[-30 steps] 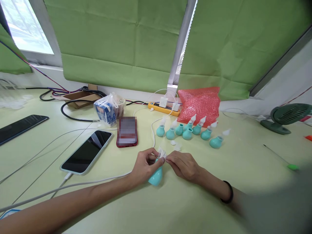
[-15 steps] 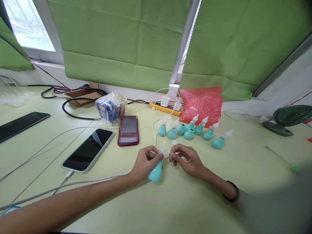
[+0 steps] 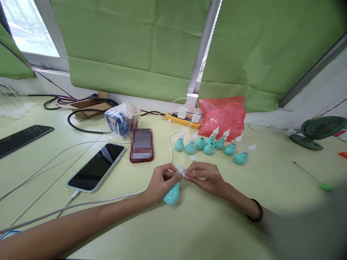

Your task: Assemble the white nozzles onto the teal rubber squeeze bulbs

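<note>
1. I see a shiny blue-green bulb (image 3: 171, 195) leaning low in the middle of the frame; its clear top (image 3: 179, 169) tips up and to the right; the left hand (image 3: 162, 183) pinches that top with thumb and fingers, just above the bulb; the right hand (image 3: 207, 177) has its thumb and fingertips pressed together, pinching the top's whitish right edge.
2. The bulb could slip or twist, I think; it looks smooth, and the left fingers hold it up near the top, so its fat round end has no hand around it.
3. The clear top could go crooked or pop off if the two hands push unevenly; a small bit like that might roll away.
4. The left arm lies by a white cord (image 3: 108, 199); a quick pull could tug it.
5. A right elbow or hand swinging up could knock the little bulbs (image 3: 209, 148) right of the middle; they look round and tippy.
6. The fingers hide most of the join; I cannot tell how well it fits, or whether the bulb's bottom touches the table (image 3: 189, 234); the lower right corner is a grey blur; the black phone (image 3: 25, 139) is cut off at the left edge.
</note>
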The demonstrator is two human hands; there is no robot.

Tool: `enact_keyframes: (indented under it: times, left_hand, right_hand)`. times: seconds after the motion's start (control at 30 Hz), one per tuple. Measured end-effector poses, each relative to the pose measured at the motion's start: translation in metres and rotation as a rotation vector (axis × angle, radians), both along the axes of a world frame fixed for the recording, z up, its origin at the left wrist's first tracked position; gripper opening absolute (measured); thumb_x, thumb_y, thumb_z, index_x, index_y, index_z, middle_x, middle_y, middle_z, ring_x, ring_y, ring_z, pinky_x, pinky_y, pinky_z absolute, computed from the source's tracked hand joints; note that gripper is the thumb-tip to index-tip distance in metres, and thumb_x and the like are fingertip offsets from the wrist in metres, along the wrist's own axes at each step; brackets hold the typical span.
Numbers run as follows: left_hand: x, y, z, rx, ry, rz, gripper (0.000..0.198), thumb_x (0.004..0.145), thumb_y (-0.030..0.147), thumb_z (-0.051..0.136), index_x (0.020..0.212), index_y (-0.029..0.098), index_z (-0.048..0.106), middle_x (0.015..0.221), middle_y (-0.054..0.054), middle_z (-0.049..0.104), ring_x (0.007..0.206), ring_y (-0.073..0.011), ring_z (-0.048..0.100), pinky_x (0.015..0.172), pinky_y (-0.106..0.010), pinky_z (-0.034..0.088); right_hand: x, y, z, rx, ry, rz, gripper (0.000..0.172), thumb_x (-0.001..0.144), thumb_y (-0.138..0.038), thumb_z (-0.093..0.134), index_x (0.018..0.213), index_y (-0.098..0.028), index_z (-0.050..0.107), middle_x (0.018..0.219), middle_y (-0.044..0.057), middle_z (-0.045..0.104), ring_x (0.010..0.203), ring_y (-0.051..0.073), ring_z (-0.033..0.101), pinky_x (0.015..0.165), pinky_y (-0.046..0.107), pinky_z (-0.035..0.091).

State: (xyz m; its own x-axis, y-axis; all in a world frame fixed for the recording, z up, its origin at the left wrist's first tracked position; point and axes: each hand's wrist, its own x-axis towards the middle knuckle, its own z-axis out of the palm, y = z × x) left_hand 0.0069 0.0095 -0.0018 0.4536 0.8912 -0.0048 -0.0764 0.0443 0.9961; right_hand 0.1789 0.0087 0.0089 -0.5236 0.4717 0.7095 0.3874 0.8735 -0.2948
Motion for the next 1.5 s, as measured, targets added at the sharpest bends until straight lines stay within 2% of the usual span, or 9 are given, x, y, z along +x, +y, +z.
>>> enact_keyframes:
  times: [0.23,0.53,0.73,0.87,1.0,1.07,1.2,1.37,1.5]
  left_hand:
    - [0.001,0.000,-0.002,0.097,0.070,0.049,0.030,0.067,0.039,0.059,0.076,0.011,0.056,0.051,0.000,0.055,0.050,-0.0120,0.052,0.045,-0.020,0.036]
    - [0.001,0.004,-0.005,0.246,0.162,0.277,0.026,0.073,0.038,0.051,0.080,0.014,0.058,0.069,-0.001,0.058,0.061,-0.0115,0.050,0.055,-0.020,0.038]
    - [-0.001,0.003,-0.002,0.289,0.255,0.275,0.026,0.065,0.038,0.060,0.073,0.014,0.061,0.067,0.000,0.057,0.062,-0.0128,0.050,0.056,-0.021,0.038]
    - [-0.001,0.002,-0.002,0.353,0.292,0.284,0.026,0.061,0.039,0.063,0.071,0.015,0.060,0.067,0.000,0.054,0.063,-0.0133,0.050,0.056,-0.021,0.038]
    - [0.000,0.000,-0.002,0.469,0.325,0.243,0.026,0.058,0.036,0.066,0.070,0.015,0.057,0.068,0.000,0.053,0.064,-0.0131,0.050,0.056,-0.021,0.039]
    - [0.001,-0.002,-0.001,0.540,0.333,0.203,0.025,0.060,0.036,0.064,0.069,0.015,0.055,0.067,0.000,0.053,0.062,-0.0126,0.049,0.054,-0.021,0.038]
    - [0.001,-0.008,-0.001,0.609,0.373,0.095,0.023,0.063,0.036,0.061,0.071,0.016,0.050,0.062,0.002,0.054,0.055,-0.0104,0.046,0.051,-0.020,0.037]
    - [-0.001,-0.013,-0.005,0.703,0.424,-0.028,0.019,0.068,0.034,0.058,0.073,0.019,0.047,0.055,0.005,0.051,0.047,-0.0089,0.044,0.047,-0.019,0.033]
    - [-0.003,-0.014,-0.007,0.799,0.406,-0.101,0.018,0.069,0.035,0.057,0.073,0.020,0.047,0.056,0.004,0.052,0.048,-0.0095,0.048,0.048,-0.018,0.034]
  right_hand:
    - [0.008,-0.001,-0.008,0.353,-0.183,-0.109,0.026,0.070,-0.002,0.054,0.094,-0.013,0.052,0.069,0.007,0.060,0.066,0.015,0.054,0.054,0.027,0.046]
    - [0.000,-0.002,0.004,-0.219,0.230,-0.343,0.005,0.077,-0.015,0.048,0.076,-0.017,0.053,0.066,0.002,0.055,0.054,0.010,0.051,0.046,0.021,0.044]
    - [0.014,0.014,-0.002,-0.127,-0.227,-0.347,0.008,0.071,-0.016,0.053,0.068,-0.016,0.060,0.057,0.002,0.057,0.054,0.012,0.050,0.050,0.024,0.038]
    - [0.013,0.012,-0.002,-0.116,-0.213,-0.368,0.009,0.072,-0.017,0.051,0.070,-0.015,0.059,0.055,0.001,0.056,0.050,0.010,0.047,0.049,0.023,0.036]
    - [0.004,-0.004,0.009,-0.302,-0.026,-0.282,0.016,0.074,-0.027,0.051,0.082,-0.014,0.052,0.055,-0.002,0.050,0.046,0.008,0.040,0.045,0.020,0.035]
    - [-0.002,-0.012,0.009,-0.440,-0.059,-0.224,0.016,0.073,-0.032,0.052,0.074,-0.016,0.049,0.053,-0.004,0.044,0.045,0.007,0.038,0.043,0.019,0.032]
    - [-0.011,-0.020,-0.001,-0.529,-0.052,-0.162,0.034,0.078,-0.034,0.042,0.051,-0.017,0.034,0.045,-0.006,0.028,0.042,0.006,0.028,0.042,0.019,0.024]
    - [-0.013,-0.021,-0.008,-0.672,0.048,-0.041,0.042,0.083,-0.037,0.028,0.046,-0.017,0.027,0.045,-0.005,0.022,0.041,0.006,0.021,0.041,0.020,0.023]
    - [-0.015,-0.021,-0.006,-0.942,0.153,0.069,0.043,0.078,-0.044,0.034,0.046,-0.018,0.022,0.045,-0.005,0.019,0.042,0.005,0.017,0.039,0.021,0.018]
